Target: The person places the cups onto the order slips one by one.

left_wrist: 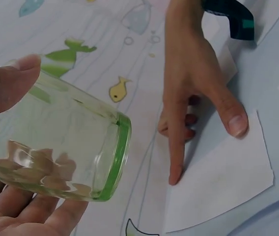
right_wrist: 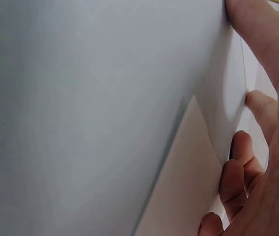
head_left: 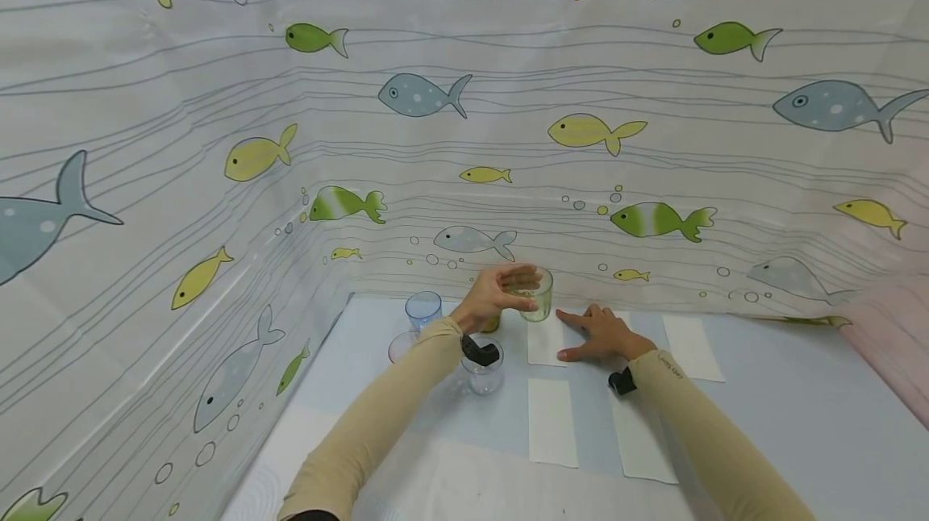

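Observation:
My left hand [head_left: 495,293] grips a clear green glass [head_left: 543,305] above the far end of a white paper piece [head_left: 546,346]. In the left wrist view, the thumb lies on one side of the glass [left_wrist: 88,142] and the fingers on the other. My right hand [head_left: 604,335] is to the right of the glass, its index finger and thumb stretched out at the paper [left_wrist: 223,182] and the other fingers bent. The right wrist view shows this hand [right_wrist: 269,196] low against the surface, holding nothing.
A blue glass [head_left: 424,311], a pinkish glass [head_left: 402,346] and a clear glass [head_left: 485,376] stand left; an amber one [head_left: 492,323] is partly hidden behind my left wrist. More paper pieces [head_left: 553,424] lie on the table. A fish-print curtain [head_left: 537,45] surrounds the table's far and left sides.

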Action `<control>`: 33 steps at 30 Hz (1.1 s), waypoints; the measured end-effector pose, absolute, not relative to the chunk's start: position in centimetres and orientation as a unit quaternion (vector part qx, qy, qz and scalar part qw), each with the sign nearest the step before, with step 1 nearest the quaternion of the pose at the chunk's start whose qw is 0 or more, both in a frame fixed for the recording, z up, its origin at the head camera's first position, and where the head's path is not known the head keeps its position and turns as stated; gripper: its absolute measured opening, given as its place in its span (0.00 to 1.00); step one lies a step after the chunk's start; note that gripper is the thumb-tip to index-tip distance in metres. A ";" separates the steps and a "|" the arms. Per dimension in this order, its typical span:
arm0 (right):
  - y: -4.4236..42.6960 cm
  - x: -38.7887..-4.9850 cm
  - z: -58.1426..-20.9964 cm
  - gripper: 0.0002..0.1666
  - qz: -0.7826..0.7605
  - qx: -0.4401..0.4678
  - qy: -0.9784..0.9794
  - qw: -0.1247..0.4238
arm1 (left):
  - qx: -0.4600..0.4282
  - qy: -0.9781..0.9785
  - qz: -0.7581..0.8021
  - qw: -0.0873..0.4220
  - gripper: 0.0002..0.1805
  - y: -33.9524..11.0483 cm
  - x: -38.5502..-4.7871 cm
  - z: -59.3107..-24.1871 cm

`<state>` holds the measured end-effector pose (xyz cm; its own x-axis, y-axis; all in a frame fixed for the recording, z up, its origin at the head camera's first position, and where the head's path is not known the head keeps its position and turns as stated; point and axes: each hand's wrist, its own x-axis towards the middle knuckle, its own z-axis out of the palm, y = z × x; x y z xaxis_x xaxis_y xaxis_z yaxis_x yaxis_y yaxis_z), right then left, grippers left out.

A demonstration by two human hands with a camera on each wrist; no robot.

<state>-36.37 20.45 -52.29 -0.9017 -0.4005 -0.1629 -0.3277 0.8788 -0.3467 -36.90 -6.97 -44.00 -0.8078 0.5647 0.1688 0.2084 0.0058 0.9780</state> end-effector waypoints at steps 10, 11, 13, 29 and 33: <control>20.6 -36.4 -52.2 0.62 -0.155 -0.196 0.963 0.104 | 0.245 0.696 0.653 0.170 0.41 -5.4 -37.3 -45.5; 20.6 -36.5 -52.3 0.62 -0.154 -0.195 0.963 0.104 | 0.245 0.698 0.651 0.171 0.41 -5.2 -37.3 -45.6; 20.7 -36.7 -52.5 0.62 -0.154 -0.192 0.964 0.106 | 0.245 0.702 0.646 0.173 0.40 -5.0 -37.5 -45.9; 20.5 -37.0 -52.9 0.64 -0.136 -0.196 0.965 0.109 | 0.210 0.718 0.629 0.214 0.40 -3.9 -39.5 -48.2; 20.7 -36.9 -52.6 0.65 -0.131 -0.197 0.965 0.110 | 0.212 0.731 0.607 0.229 0.40 -3.5 -39.8 -48.3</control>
